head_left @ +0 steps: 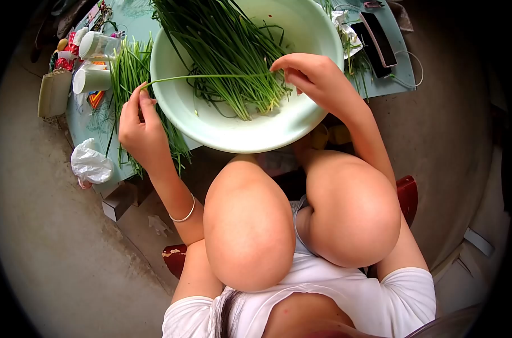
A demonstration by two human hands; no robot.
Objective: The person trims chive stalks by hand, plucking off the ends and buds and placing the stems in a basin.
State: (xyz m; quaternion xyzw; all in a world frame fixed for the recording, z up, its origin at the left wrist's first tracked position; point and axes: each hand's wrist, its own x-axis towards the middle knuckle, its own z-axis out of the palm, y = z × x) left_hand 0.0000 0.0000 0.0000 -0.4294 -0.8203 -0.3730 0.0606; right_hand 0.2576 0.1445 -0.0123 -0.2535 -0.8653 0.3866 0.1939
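Both hands, left hand (140,127) and right hand (309,76), pinch one chive stalk (211,77) over the bowl (256,132).

Left hand (140,132) raised, fingertips pinched, right hand (312,76) extended forward, fingers pinched, knees drawn up

A single long green chive stalk (205,76) stretches level across the pale green bowl's (222,132) left rim.
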